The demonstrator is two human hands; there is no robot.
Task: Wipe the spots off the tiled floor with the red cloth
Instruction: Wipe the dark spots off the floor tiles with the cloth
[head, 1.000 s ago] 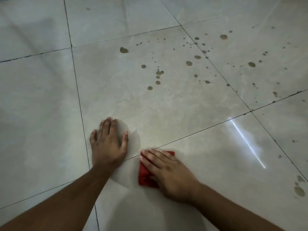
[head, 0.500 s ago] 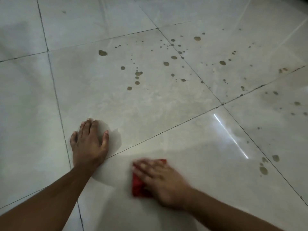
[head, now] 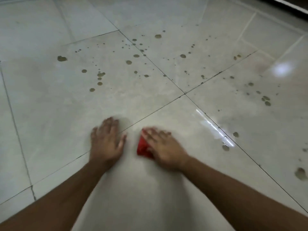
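Note:
My right hand point(head: 164, 149) presses flat on a folded red cloth point(head: 143, 148) on the pale tiled floor point(head: 50, 114); only the cloth's left part shows beside my fingers. My left hand point(head: 106, 141) lies flat on the floor just left of it, fingers spread, holding nothing. Brown spots point(head: 100, 75) are scattered over the tiles beyond both hands. More spots point(head: 225, 147) sit to the right of my right hand, and one larger spot point(head: 300, 174) lies at the far right.
Dark grout lines cross the floor, meeting at a joint point(head: 184, 93) ahead of my hands. A bright light reflection point(head: 281, 71) glares at the right. A dark edge point(head: 291, 5) runs along the top right corner.
The view has swung right and back, bringing more spotted tiles on the right into sight. My right hand has slid the cloth along the floor; both hands look blurred.

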